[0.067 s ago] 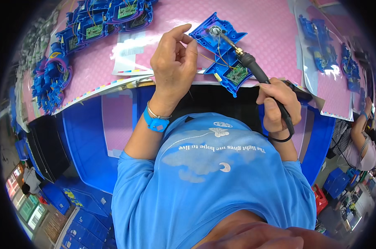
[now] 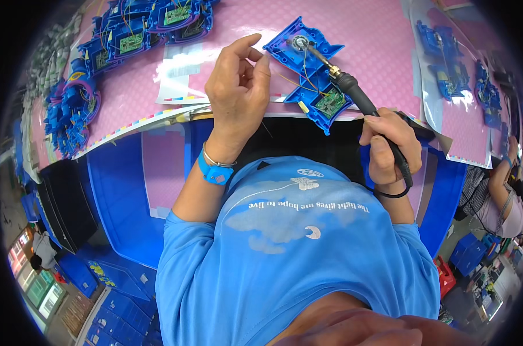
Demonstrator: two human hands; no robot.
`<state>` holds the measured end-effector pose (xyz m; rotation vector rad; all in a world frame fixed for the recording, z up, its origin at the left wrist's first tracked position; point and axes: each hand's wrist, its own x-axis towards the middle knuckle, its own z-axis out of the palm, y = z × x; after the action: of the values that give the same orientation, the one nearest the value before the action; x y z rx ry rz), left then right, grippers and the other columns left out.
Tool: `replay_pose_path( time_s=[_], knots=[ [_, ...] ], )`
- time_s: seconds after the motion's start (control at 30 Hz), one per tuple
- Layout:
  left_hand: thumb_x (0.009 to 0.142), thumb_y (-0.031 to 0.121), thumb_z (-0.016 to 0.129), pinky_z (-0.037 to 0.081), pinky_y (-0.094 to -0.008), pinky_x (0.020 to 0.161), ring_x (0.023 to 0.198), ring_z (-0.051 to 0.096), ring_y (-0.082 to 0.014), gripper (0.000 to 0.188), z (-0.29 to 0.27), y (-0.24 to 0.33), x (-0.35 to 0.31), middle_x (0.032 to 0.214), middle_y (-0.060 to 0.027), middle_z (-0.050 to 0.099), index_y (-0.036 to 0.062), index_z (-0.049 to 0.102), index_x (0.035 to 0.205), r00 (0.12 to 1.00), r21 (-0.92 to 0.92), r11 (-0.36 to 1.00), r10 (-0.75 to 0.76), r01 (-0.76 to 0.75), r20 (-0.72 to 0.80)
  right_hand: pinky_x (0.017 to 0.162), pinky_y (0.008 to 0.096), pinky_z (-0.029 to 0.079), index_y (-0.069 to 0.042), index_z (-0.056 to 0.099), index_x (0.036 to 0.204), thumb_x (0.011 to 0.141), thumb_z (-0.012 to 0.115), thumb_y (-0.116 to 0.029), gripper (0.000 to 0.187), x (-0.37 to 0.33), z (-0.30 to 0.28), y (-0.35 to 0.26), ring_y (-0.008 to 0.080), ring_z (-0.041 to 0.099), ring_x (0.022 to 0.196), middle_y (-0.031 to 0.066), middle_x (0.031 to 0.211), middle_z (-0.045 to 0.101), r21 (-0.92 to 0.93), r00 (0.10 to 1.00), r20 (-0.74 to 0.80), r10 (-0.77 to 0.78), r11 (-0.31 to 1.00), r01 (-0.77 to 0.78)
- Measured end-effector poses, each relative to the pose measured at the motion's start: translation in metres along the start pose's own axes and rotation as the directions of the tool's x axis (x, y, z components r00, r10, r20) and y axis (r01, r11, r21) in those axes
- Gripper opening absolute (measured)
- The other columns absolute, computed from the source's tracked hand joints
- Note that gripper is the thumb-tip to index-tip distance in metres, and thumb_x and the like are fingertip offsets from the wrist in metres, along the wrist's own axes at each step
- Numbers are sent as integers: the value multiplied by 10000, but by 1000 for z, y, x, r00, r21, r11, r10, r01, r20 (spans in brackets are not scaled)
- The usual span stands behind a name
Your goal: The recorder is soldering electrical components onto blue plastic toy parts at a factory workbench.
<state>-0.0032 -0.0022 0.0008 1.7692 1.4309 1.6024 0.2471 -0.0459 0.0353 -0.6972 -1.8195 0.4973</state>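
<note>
My right hand (image 2: 391, 147) grips the black handle of a soldering iron (image 2: 356, 92). Its metal tip rests at a round silvery part (image 2: 300, 42) inside an opened blue plastic housing (image 2: 279, 49). Thin wires run from there to the lower housing half, which holds a green circuit board (image 2: 329, 102). Left of the housing, not touching it, is my left hand (image 2: 238, 86). Its index finger and thumb point up and apart, while the other fingers curl in. A thin dark strand (image 2: 267, 128) shows below that hand; whether the curled fingers hold it is hidden.
Several similar blue housings with boards (image 2: 132, 43) cluster at the far left, more (image 2: 71, 115) at the left edge. Others (image 2: 446, 57) lie on the right. A pink sheet (image 2: 232, 23) covers the table. Below its front edge stand blue bins (image 2: 120, 196). Another person's arm (image 2: 498, 179) shows at right.
My left hand has shifted slightly left, away from the housing. My right hand has edged a little to the right, with the iron's tip still at the round part.
</note>
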Motion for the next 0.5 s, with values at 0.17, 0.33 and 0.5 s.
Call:
replay_pose_path(
  time_s=[0.17, 0.33, 0.5],
  knots=[
    [909, -56, 714, 486, -231, 528, 630, 588, -76, 318, -2, -4, 1, 894, -58, 662, 20, 654, 1212, 1000, 49, 999, 13, -13, -7, 551, 300, 436, 64, 701, 1085, 912, 619, -118, 265, 7, 6, 2, 176, 592, 579, 109, 708, 640, 26, 996, 27, 85, 996, -85],
    [910, -55, 716, 496, -243, 527, 624, 605, -104, 319, 0, -2, 1, 898, -69, 659, 35, 655, 1210, 999, 94, 995, 37, -37, 2, 546, 299, 445, 79, 710, 1060, 884, 615, -98, 267, 12, 13, 3, 179, 599, 593, 111, 701, 631, 59, 991, 57, 124, 990, -127],
    [909, -54, 717, 513, -253, 533, 630, 630, -115, 324, 0, -2, 2, 907, -76, 669, 32, 647, 1213, 997, 140, 988, 69, -71, 17, 542, 298, 448, 81, 712, 1047, 856, 607, -78, 270, 14, 15, 4, 173, 596, 594, 115, 702, 627, 10, 988, 67, 142, 990, -143]
  ],
)
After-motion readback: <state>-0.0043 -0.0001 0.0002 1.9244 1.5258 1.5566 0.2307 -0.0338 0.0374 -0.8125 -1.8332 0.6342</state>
